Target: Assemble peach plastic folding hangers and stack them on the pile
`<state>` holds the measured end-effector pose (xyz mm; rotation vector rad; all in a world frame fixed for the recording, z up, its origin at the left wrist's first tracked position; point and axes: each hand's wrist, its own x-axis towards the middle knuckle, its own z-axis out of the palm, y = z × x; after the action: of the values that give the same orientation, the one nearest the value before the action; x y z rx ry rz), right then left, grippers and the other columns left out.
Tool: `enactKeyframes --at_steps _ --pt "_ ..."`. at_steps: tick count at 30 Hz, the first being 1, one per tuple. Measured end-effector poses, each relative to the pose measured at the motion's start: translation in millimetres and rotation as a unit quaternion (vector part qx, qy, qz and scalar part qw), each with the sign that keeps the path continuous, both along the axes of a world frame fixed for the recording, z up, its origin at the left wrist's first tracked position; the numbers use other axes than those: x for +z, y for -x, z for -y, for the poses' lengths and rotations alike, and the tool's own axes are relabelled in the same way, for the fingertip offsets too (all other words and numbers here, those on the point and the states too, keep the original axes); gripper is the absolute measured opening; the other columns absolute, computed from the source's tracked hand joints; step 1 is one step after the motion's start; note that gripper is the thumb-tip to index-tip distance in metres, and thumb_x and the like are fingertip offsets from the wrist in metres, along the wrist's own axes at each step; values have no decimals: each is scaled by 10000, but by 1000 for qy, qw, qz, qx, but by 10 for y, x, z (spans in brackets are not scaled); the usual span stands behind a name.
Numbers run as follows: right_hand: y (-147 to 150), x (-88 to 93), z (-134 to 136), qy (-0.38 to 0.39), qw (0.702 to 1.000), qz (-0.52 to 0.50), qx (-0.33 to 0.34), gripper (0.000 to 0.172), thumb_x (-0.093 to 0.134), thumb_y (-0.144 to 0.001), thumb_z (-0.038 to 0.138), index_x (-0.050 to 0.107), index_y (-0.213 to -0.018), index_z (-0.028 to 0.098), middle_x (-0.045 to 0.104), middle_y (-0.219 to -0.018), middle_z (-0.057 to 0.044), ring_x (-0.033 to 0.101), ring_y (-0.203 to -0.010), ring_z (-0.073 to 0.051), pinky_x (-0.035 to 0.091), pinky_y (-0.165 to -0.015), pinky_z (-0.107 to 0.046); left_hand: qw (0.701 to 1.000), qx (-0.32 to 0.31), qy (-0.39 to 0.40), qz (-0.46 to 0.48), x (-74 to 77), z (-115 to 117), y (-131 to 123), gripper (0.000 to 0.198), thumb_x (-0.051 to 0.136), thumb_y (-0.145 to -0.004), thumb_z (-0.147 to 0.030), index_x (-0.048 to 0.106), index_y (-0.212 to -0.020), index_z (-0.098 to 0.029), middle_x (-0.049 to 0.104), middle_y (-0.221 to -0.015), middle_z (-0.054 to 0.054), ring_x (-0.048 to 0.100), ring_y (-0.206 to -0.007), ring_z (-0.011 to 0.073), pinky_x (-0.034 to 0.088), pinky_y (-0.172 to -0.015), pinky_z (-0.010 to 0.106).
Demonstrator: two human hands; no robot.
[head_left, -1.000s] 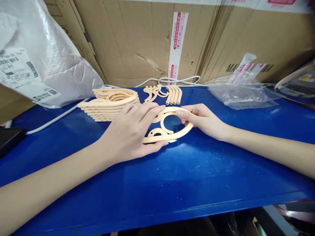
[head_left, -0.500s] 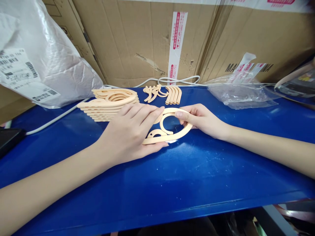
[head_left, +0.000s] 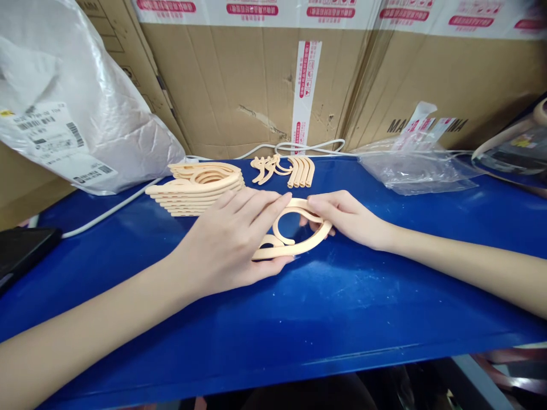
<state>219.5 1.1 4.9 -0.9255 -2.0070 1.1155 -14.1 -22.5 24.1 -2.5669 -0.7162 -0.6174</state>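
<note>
A beige plastic folding clothes hanger [head_left: 305, 245], its curved parts forming a rounded loop, is held just above the blue table between my two hands. My left hand [head_left: 239, 236] grips its left part, with fingers over the top and the thumb along the lower edge. At the upper right of the loop, my right hand [head_left: 337, 210] pinches the frame, thumb on top and fingertips showing through the opening. The left end of the hanger is hidden under my left hand. Behind that hand lies a neat stack of similar beige hangers [head_left: 196, 191].
Small beige hooks [head_left: 265, 169] and curved arm pieces [head_left: 301, 172] lie at the back. A white cable [head_left: 119, 210] crosses the table. Around it are a black phone-like object [head_left: 28, 250], a stuffed plastic bag [head_left: 85, 108], clear plastic wrap [head_left: 410, 168] and cardboard boxes [head_left: 239, 80].
My right hand has shifted its grip along the upper right edge of the hanger, and the curved inner part there has moved. The camera view has tilted slightly up.
</note>
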Motion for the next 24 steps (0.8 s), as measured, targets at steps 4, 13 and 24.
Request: enactKeyframes --at_steps 4,13,24 --pt "-18 26 -21 -47 997 -21 -63 625 247 -991 592 632 -750 163 575 -610 3 519 -588 -100 416 -597 -241 997 23 78 9 403 -41 173 570 579 -887 -409 494 -1350 -85 595 -1238 150 566 -1100 269 454 -940 400" --pt "-132 79 -82 -343 896 283 19 374 498 -955 449 629 -1196 194 612 -1299 -102 565 -1187 -260 411 -985 -441 969 165 161 92 824 -421 875 555 639 -783 -623 643 -1213 -272 694 -1141 -8 597 -931 225 474 -858 403" --pt "-144 54 -100 -352 884 307 28 393 468 -971 417 615 -1239 169 581 -1344 -123 557 -1223 -255 426 -1049 -440 952 215 214 45 720 -657 1016 569 644 -800 -616 616 -1268 -293 682 -1218 23 638 -994 282 523 -847 459"
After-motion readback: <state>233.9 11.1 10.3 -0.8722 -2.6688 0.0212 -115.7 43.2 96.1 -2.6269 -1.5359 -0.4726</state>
